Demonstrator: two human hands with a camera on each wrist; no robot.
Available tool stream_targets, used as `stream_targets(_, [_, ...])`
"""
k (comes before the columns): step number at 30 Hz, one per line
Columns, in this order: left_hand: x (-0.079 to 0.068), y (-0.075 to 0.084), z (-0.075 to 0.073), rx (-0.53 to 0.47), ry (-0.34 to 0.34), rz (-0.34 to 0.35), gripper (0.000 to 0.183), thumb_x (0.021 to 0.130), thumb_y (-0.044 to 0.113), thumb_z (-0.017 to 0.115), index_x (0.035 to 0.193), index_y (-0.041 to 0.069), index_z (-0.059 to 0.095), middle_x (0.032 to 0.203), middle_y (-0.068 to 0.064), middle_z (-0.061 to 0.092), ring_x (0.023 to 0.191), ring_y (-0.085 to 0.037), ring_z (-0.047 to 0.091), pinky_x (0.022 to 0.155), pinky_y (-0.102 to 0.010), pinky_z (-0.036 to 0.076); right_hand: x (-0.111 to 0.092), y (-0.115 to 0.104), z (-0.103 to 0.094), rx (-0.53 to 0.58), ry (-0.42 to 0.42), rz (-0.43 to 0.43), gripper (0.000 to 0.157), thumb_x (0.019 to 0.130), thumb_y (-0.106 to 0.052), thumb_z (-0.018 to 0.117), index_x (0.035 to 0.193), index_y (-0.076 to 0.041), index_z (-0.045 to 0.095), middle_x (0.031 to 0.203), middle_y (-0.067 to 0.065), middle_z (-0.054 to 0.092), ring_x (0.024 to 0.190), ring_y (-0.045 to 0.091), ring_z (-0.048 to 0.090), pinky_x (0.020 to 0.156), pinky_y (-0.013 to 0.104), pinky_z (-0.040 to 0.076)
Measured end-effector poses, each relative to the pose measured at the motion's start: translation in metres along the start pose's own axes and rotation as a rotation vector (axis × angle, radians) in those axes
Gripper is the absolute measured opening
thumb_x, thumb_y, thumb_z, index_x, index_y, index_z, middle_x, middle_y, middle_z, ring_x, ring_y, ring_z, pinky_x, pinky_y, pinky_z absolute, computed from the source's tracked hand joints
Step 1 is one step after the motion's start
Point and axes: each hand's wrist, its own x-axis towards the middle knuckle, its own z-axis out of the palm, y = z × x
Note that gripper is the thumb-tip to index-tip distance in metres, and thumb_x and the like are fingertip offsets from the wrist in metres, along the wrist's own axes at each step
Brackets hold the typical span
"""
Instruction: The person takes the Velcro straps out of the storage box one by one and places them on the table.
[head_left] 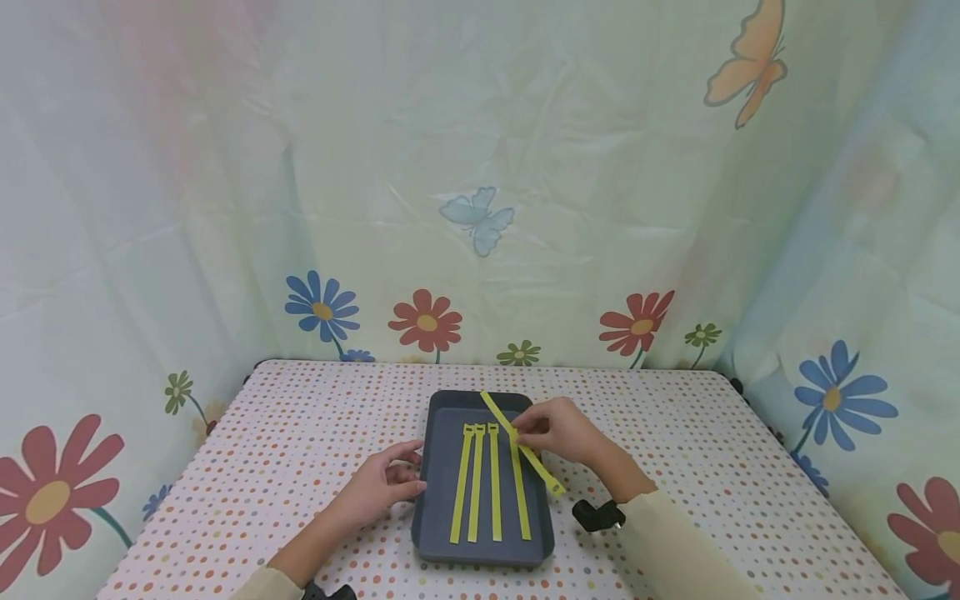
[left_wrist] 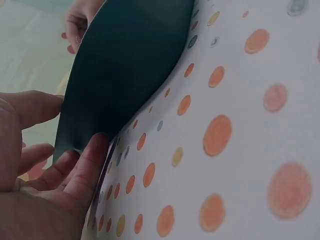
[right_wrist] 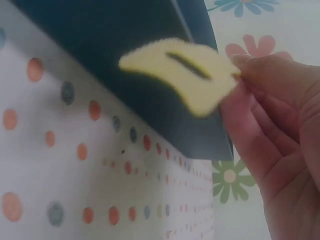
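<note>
The gray tray sits lengthwise within both hands' reach on the dotted desk; four yellow straps lie inside, heads far-end; the left hand, gripping nothing, touches the tray's left wall with loosely bent fingers, probably steadying it; the right hand pinches another strap mid-length, slanting it over the right rim, perhaps for control; a flowered curtain hangs beyond.

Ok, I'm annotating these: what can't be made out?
Head: middle of the held yellow strap, covered by the right grip.
Head: left sleeve, cut off by the bottom edge.
Left wrist: inside of the tray, behind its outer wall.
Right wrist: fine detail on that strap's end, lost to blur.
</note>
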Motion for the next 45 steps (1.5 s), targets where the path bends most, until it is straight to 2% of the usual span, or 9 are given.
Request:
stream_targets(10, [0.0,-0.001,-0.001,0.019,-0.028,-0.01,0.07,0.093,0.013,0.074,0.155,0.003,0.042,0.138,-0.017,0.055,0.094,-0.016,0.067,0.075,-0.028,0.057,-0.011,0.006,0.0,0.061,0.127,0.122,0.022,0.091,-0.017,0.08,0.112,-0.013,0.078,0.092,0.001,0.073,0.076,0.015,0.071,0.068,0.029,0.061])
stream_targets(15, [0.001,-0.002,-0.002,0.005,-0.051,-0.01,0.071,0.094,0.014,0.073,0.156,0.003,0.041,0.143,-0.019,0.054,0.093,-0.018,0.07,0.072,-0.03,0.057,-0.017,0.01,0.0,0.157,0.179,0.131,0.027,0.091,-0.014,0.079,0.117,-0.006,0.075,0.098,0.006,0.073,0.079,0.017,0.073,0.07,0.04,0.063])
stream_targets(18, [0.001,-0.003,-0.002,0.002,-0.057,-0.011,0.071,0.094,0.014,0.073,0.156,0.004,0.041,0.144,-0.02,0.054,0.093,-0.019,0.071,0.07,-0.03,0.057,-0.021,0.014,0.001,0.216,0.202,0.113,0.031,0.091,-0.012,0.078,0.12,-0.002,0.073,0.099,0.011,0.072,0.078,0.02,0.074,0.07,0.042,0.063])
stream_targets(22, [0.001,-0.002,-0.001,0.003,-0.055,-0.013,0.071,0.094,0.014,0.073,0.156,0.004,0.041,0.144,-0.019,0.055,0.092,-0.019,0.07,0.071,-0.031,0.058,-0.026,0.018,0.001,0.273,0.237,0.117,0.036,0.091,-0.011,0.078,0.124,0.001,0.071,0.098,0.014,0.074,0.076,0.022,0.075,0.069,0.042,0.063])
stream_targets(34, [0.0,0.0,-0.002,-0.009,-0.057,-0.021,0.071,0.093,0.012,0.073,0.156,0.002,0.04,0.144,-0.019,0.054,0.095,-0.018,0.069,0.076,-0.031,0.06,-0.041,0.028,0.003,0.392,0.344,0.236,0.045,0.09,-0.01,0.079,0.132,0.0,0.067,0.099,0.016,0.073,0.077,0.019,0.075,0.071,0.037,0.063])
stream_targets(39, [0.001,-0.002,-0.002,-0.001,-0.055,-0.022,0.072,0.093,0.013,0.074,0.156,0.003,0.041,0.143,-0.019,0.055,0.095,-0.018,0.069,0.074,-0.03,0.058,-0.046,0.032,0.005,0.413,0.397,0.267,0.047,0.09,-0.008,0.078,0.134,0.0,0.065,0.1,0.016,0.072,0.078,0.016,0.075,0.071,0.038,0.063])
stream_targets(45, [0.002,-0.003,-0.003,-0.016,-0.06,-0.02,0.074,0.092,0.012,0.075,0.157,0.003,0.039,0.145,-0.019,0.054,0.097,-0.017,0.069,0.076,-0.031,0.059,-0.05,0.035,0.007,0.429,0.412,0.297,0.047,0.09,-0.006,0.078,0.135,0.002,0.064,0.099,0.015,0.071,0.078,0.016,0.074,0.07,0.033,0.063])
